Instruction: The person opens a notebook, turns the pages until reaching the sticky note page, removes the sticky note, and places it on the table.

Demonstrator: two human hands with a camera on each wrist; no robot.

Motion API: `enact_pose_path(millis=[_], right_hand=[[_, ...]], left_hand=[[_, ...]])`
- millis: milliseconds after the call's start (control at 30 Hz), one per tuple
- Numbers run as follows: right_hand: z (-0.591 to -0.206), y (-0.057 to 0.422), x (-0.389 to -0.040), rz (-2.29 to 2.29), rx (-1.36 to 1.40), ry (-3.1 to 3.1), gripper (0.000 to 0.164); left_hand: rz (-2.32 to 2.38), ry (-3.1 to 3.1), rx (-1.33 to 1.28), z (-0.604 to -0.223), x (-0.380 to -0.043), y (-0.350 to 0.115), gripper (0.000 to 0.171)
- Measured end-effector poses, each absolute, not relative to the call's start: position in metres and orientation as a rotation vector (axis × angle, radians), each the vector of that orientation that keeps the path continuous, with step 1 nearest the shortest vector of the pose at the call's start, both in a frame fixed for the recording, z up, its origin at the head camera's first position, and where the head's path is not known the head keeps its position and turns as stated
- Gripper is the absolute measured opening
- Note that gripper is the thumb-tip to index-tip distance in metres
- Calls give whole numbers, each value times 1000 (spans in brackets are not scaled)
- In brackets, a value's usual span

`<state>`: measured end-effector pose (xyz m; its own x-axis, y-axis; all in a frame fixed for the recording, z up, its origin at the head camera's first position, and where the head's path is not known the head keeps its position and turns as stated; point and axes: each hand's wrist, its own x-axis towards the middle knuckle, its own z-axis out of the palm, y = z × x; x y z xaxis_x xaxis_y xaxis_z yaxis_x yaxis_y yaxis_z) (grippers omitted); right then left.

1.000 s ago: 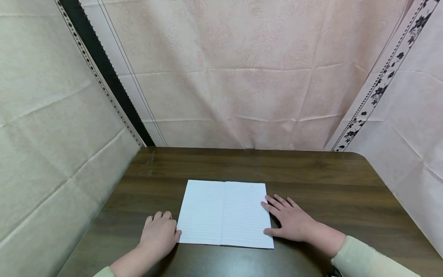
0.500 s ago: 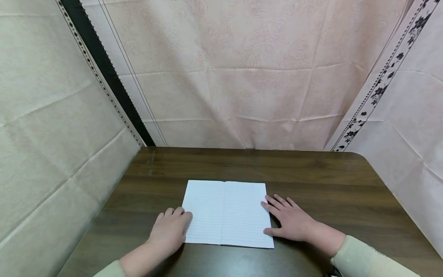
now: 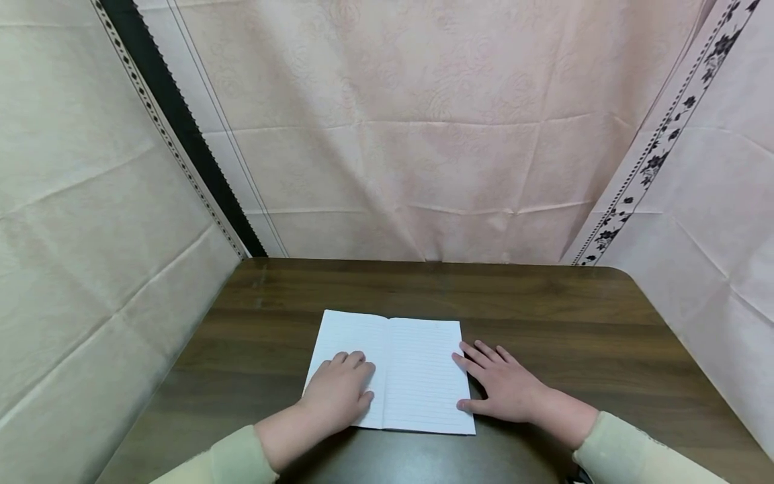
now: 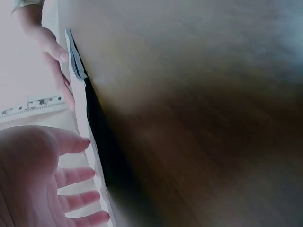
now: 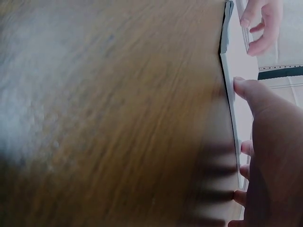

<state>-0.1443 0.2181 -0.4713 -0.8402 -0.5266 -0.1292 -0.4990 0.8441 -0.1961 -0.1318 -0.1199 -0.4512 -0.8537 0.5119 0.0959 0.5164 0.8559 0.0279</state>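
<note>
An open notebook (image 3: pixel 423 373) with ruled white pages lies on the brown table, its spine running away from me. My left hand (image 3: pixel 340 391) is over the left page, fingertips right at the paper and thumb toward the spine. In the left wrist view the fingertips (image 4: pixel 78 201) meet the page in a row with the thumb apart, and nothing is between them. My right hand (image 3: pixel 504 385) rests at the right page's outer edge, fingers spread and thumb on the page's lower corner. The right wrist view shows that thumb (image 5: pixel 244 87) on the paper near the notebook's edge.
The wood-grain table (image 3: pixel 544 302) ends at a straight far edge with a rounded right corner. Pale cloth (image 3: pixel 411 134) hangs behind it and on both sides. A flower-patterned border (image 3: pixel 662 158) runs down at the right, a dark strip (image 3: pixel 181 128) at the left.
My left hand has moved right, from beside the notebook's left edge across onto the left page. My right hand has stayed at the right edge. The head view has shifted slightly.
</note>
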Motion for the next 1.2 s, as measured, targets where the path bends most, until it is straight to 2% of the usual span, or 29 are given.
enact_pose_path(millis=[167, 300, 633, 1000, 1200], right_hand=[[-471, 218, -144, -235, -804, 2841, 89], [-471, 218, -144, -236, -825, 2830, 89], [-472, 219, -145, -251, -839, 2828, 89], [-475, 220, -145, -235, -878, 2851, 83], [-475, 220, -145, -225, -885, 2839, 95]], left_hand=[[-113, -3020, -814, -451, -133, -112, 55], [-137, -3084, -787, -452, -133, -108, 63], [-172, -3199, -732, -455, -132, -102, 72], [-169, -3211, -735, -459, -133, -103, 74], [-162, -3218, -731, -461, -135, -103, 74]])
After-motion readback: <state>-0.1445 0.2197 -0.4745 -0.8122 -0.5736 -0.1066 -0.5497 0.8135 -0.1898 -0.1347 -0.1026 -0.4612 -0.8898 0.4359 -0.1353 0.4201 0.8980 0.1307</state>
